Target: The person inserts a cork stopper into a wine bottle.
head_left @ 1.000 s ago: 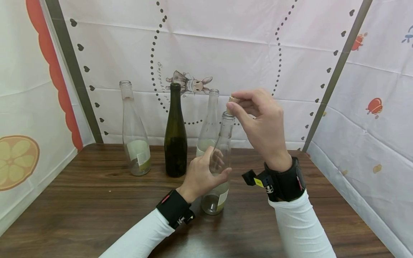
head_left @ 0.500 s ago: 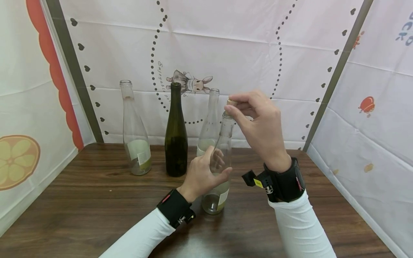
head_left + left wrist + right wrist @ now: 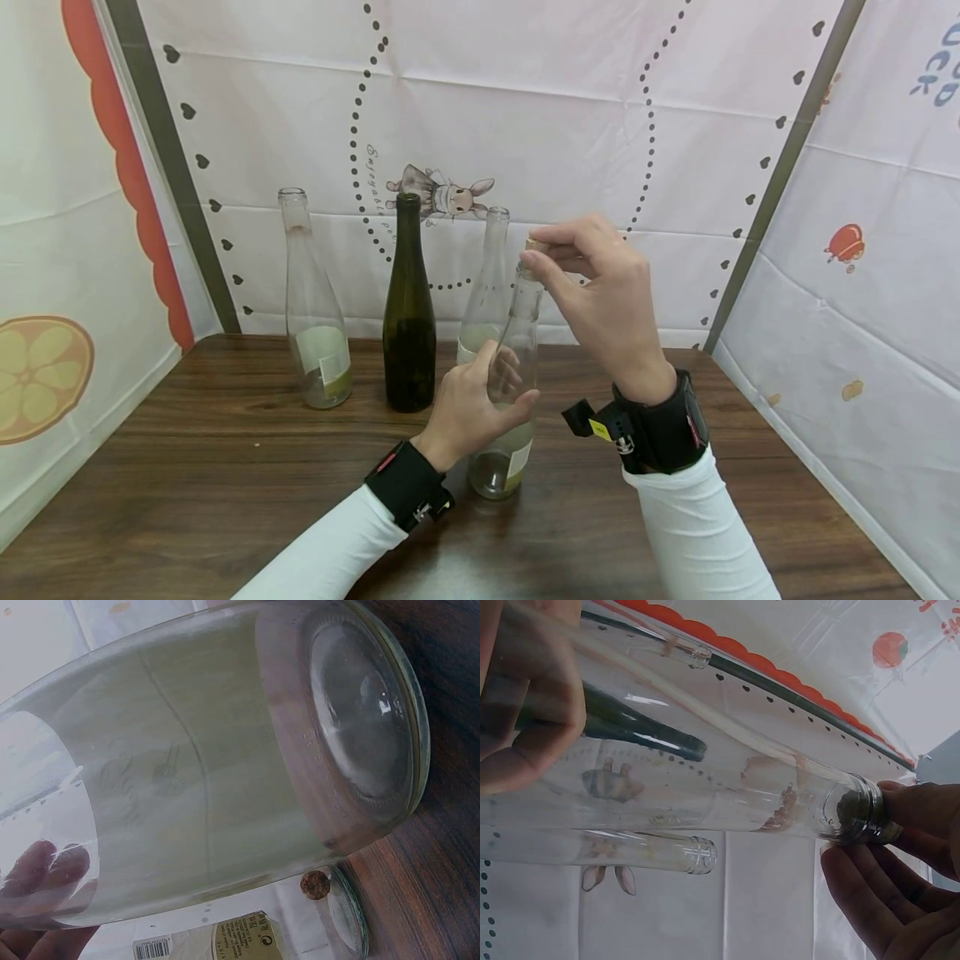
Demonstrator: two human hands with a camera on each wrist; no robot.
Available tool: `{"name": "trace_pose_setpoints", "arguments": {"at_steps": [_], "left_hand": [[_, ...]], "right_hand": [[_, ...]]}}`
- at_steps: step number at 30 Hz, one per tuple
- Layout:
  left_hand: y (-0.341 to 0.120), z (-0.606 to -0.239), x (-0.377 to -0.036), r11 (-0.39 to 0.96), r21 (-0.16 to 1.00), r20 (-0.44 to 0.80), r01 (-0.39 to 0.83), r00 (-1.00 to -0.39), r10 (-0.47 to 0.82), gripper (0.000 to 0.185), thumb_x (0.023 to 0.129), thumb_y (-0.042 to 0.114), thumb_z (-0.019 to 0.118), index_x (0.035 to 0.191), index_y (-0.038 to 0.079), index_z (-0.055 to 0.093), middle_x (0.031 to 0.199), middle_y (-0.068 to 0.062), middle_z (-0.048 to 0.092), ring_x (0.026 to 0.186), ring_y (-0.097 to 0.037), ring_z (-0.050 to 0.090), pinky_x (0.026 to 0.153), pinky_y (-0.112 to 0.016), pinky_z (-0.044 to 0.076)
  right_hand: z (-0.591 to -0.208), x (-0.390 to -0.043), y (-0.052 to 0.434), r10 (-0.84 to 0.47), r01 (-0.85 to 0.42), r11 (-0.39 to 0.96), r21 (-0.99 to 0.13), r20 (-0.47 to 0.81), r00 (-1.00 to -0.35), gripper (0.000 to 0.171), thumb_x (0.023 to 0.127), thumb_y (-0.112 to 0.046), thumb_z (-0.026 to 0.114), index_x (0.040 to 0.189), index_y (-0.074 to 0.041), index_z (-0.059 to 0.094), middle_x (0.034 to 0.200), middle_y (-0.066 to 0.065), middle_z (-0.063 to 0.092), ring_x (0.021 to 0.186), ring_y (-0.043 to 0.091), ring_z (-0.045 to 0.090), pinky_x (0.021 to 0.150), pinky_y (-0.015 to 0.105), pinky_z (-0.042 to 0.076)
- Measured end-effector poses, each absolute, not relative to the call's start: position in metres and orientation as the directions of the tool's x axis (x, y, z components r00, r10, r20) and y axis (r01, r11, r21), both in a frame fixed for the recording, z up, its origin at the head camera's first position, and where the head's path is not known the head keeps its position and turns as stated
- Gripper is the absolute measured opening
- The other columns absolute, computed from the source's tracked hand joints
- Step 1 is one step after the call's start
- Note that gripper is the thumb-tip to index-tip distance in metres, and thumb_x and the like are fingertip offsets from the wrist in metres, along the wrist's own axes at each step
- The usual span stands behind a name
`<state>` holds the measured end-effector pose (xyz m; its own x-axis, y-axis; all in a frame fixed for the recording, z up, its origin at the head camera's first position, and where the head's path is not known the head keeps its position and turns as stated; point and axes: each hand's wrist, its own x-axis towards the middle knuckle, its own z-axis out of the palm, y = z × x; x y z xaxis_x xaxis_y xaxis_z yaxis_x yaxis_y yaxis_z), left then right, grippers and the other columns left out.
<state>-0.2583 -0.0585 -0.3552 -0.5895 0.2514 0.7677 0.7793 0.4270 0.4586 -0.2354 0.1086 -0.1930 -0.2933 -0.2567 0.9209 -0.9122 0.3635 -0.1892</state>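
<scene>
A clear glass bottle [image 3: 521, 333] with a pale label stands upright on the table, slightly right of centre in the head view. My left hand [image 3: 472, 408] grips its body, fingers wrapped behind and thumb in front. At its mouth, my right hand [image 3: 600, 283] pinches a cork [image 3: 536, 244] between thumb and fingers. In the right wrist view, the lower end of the cork [image 3: 851, 808] shows through the glass inside the mouth, and the fingertips touch the rim. The left wrist view shows the base of the held bottle [image 3: 225, 750] on the wood.
Behind stand a clear bottle [image 3: 317, 333] at left, a dark green bottle [image 3: 408, 333], and another clear bottle [image 3: 491, 267] close behind the held one. A brown round piece [image 3: 315, 885] shows at a rear bottle's base. Printed cloth [image 3: 525, 100] encloses the wooden table [image 3: 225, 467].
My right hand has come down and slightly left with the cork, which has gone from above the rim into the bottle's mouth. The left hand and the bottle have stayed put.
</scene>
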Motion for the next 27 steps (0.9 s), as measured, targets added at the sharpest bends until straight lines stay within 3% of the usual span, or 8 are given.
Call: {"name": "trace_pose_setpoints", "arguments": {"at_steps": [27], "left_hand": [[-0.0582,-0.3564,-0.2583,0.425,0.465,0.767,0.777,-0.593,0.245,0.053,0.097,0.059,0.061,0.111,0.008,0.059,0.088,0.002,0.073,0.074,-0.008,0.071,0.064,-0.027,0.057]], "right_hand": [[-0.195,-0.2324,0.1074,-0.269,-0.907,0.382,-0.174,0.919,-0.29,0.015,0.098,0.001,0.075,0.111,0.007,0.073,0.107,0.017,0.07,0.098,0.023,0.072,0.087,0.026,0.058]]}}
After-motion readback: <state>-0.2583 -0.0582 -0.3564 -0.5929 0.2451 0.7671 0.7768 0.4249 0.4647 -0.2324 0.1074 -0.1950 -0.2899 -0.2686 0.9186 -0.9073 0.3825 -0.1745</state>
